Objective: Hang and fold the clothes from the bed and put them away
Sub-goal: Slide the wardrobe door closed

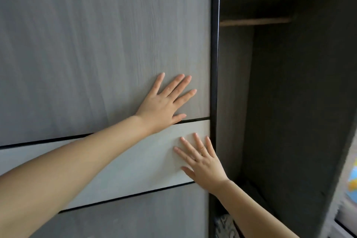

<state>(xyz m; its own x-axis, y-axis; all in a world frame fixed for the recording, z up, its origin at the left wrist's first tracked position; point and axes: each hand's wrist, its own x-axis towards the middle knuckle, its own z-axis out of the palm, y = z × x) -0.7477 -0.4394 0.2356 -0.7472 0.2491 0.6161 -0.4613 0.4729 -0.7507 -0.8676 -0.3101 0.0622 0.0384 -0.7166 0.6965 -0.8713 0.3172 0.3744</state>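
both hands lie flat with fingers spread on the wardrobe door (96, 44) near its right edge: left hand (164, 102) above, right hand (202, 164) on the pale band (135, 160). no clothes show; a rail (255, 21) crosses the open compartment.

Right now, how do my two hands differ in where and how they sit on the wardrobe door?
The left hand lies higher, on the grey wood-grain panel; the right hand lies lower, on the pale band. The right hand's fingertips reach the door's dark edge; the left hand stops short of it. Both are flat with straight, spread fingers, holding nothing.
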